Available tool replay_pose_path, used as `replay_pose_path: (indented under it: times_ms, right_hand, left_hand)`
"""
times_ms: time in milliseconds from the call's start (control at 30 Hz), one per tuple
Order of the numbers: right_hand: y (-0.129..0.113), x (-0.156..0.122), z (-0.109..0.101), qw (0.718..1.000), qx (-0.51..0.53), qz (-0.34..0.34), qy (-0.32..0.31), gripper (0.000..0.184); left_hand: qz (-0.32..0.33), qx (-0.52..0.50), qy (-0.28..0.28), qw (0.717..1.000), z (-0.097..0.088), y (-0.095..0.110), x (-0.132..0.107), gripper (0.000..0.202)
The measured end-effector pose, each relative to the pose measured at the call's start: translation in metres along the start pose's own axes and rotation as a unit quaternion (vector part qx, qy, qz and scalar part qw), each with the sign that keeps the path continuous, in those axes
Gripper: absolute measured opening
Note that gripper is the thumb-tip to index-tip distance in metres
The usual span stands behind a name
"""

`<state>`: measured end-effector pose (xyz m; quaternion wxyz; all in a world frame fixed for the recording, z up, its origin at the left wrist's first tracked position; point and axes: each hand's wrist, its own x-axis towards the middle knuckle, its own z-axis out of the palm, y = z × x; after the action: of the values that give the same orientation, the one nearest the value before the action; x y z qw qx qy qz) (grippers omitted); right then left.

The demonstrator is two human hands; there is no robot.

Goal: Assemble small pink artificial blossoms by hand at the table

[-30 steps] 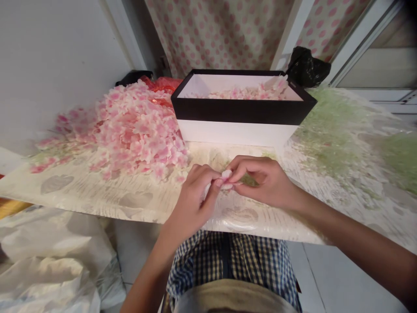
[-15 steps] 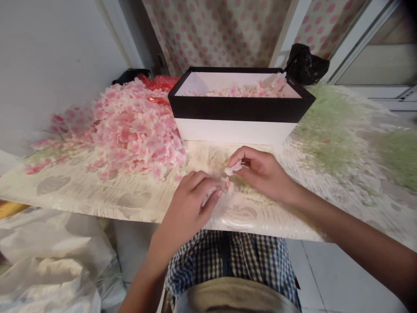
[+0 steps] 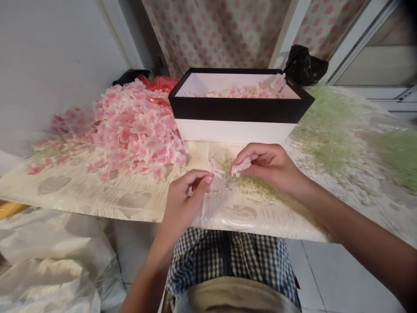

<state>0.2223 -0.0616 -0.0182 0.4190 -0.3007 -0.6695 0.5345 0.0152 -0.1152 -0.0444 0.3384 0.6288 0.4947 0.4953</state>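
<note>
Between thumb and fingertips, my right hand (image 3: 269, 163) pinches a pale pink artificial flower (image 3: 241, 166) above the table. My left hand (image 3: 189, 189) is closed in a pinch on a second pale pink artificial flower (image 3: 216, 169), which sticks out past the fingertips. Loose green bits (image 3: 260, 187) lie on the tablecloth under my right hand. Behind both hands stands a white box with a black rim (image 3: 241, 109), with pink flowers (image 3: 244, 90) inside. To the left a large heap of pink flowers (image 3: 140, 130) spreads over the table.
Piles of thin green pieces (image 3: 329, 126) cover the table's right side. A black plastic bag (image 3: 306, 65) sits behind the box's right corner, and red plastic (image 3: 159, 82) behind the flower heap. Below the table at left are white sacks (image 3: 48, 252). A dotted curtain (image 3: 215, 34) hangs behind.
My hands have moved apart: the left drew back to the left, the right shifted slightly right. The flower at my left fingertips now points up and away. The box has not moved.
</note>
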Motion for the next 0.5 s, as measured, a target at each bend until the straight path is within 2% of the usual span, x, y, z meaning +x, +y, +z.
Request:
replay_pose_path:
  times_ms: [67, 133, 300, 500]
  right_hand:
    - [-0.002, -0.001, -0.001, 0.998, 0.022, 0.005, -0.055, 0.005]
    - [-0.002, -0.001, 0.000, 0.997, 0.030, 0.004, -0.074, 0.004]
    - [0.001, 0.000, 0.002, 0.998, 0.052, -0.004, -0.044, 0.006]
    - [0.005, 0.001, 0.005, 0.988, 0.143, 0.018, -0.057, 0.009]
  left_hand:
    - [-0.041, -0.061, -0.008, 0.997, 0.001, 0.002, -0.001, 0.014]
    - [-0.060, -0.105, -0.032, 0.992, 0.002, 0.004, -0.001, 0.015]
    - [-0.060, -0.135, -0.058, 0.987, 0.008, 0.006, -0.003, 0.012]
    - [-0.051, -0.129, -0.072, 0.988, 0.012, 0.006, -0.006, 0.009]
